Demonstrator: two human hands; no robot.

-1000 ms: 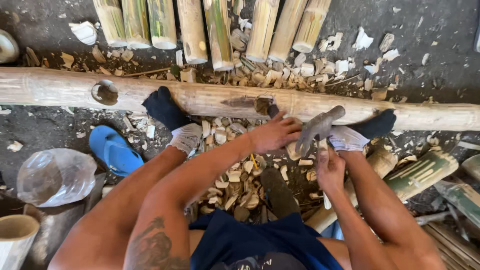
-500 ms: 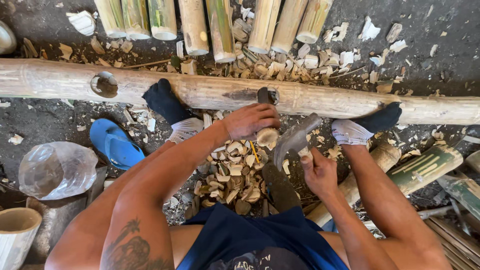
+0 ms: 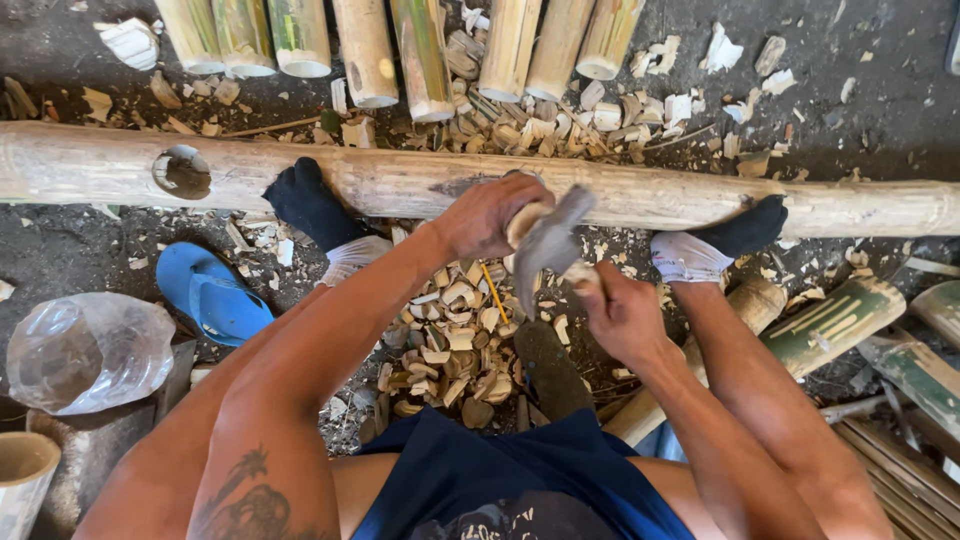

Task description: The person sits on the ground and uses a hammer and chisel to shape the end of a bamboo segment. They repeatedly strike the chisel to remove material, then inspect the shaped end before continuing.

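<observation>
Head view shows the right hand (image 3: 622,318) closed on a hatchet (image 3: 548,245) whose blade points toward 11 o'clock, while the nearer left hand (image 3: 490,213) grips a small bamboo piece (image 3: 525,220) against the long bamboo pole (image 3: 400,182) running 9-to-3.

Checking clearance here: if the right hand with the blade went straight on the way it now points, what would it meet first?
The right hand points its blade up-left toward the left hand and the small piece it holds; probably that piece first, then the long pole, though depth is unclear.
</observation>
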